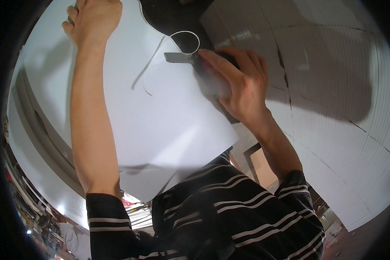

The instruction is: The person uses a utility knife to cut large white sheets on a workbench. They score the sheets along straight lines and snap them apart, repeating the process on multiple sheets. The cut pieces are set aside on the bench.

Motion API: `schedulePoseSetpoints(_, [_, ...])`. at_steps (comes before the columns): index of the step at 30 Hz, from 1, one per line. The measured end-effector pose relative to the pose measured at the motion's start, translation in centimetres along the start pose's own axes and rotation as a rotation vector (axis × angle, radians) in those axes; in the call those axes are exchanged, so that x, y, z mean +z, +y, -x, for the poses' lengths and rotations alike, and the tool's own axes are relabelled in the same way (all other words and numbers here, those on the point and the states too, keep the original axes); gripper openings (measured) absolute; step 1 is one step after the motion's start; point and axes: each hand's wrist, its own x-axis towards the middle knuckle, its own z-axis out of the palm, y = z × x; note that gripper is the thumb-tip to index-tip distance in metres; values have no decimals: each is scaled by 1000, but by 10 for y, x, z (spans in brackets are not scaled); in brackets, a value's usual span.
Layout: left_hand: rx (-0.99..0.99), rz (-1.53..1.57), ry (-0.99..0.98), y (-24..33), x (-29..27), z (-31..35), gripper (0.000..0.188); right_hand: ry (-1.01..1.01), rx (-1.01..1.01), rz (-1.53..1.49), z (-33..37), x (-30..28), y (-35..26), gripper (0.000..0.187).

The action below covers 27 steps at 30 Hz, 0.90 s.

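Observation:
A large white panel (160, 121) lies beneath both my arms. My left hand (97, 19) rests on its far left part, back of the hand up. The fingers in sight are bent and a little apart; the others are cut off by the upper edge of the picture. My right hand (245, 80) is closed around a dark hand tool (212, 76) at the panel's right edge. A flat grey blade (177, 57) sticks out of it to the left, over the panel. A thin white strip (199, 41) curls in a loop just beyond the blade and follows the panel's edge away.
On the right stands a wide pale stack (333, 86) of thin-edged sheets or boards, with dark gaps between some layers. A curved grey-brown edge (34, 117) runs under my left forearm. Mixed items (30, 195) crowd the lower left. Below the panel is a brown board (263, 167).

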Motion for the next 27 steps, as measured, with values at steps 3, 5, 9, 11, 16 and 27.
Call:
schedulePoseSetpoints(3, [0,0,-16,0,-3,1,55,-2,8,-29,-7,3,2,25])
schedulePoseSetpoints(5, [0,18,-19,2,-5,3,54,12,0,-39,-11,5,3,25])
schedulePoseSetpoints(9, [-20,9,-29,9,-10,4,53,-6,-37,-17,-17,5,7,40])
schedulePoseSetpoints(11, [-29,12,-45,11,-12,5,53,-10,-47,-6,-21,7,8,40])
schedulePoseSetpoints(16, [-34,39,-51,12,-12,5,53,-28,-70,-11,-31,8,13,38])
schedulePoseSetpoints(27, [-97,369,-24,3,-26,-5,44,-106,-196,-70,-57,10,31,35])
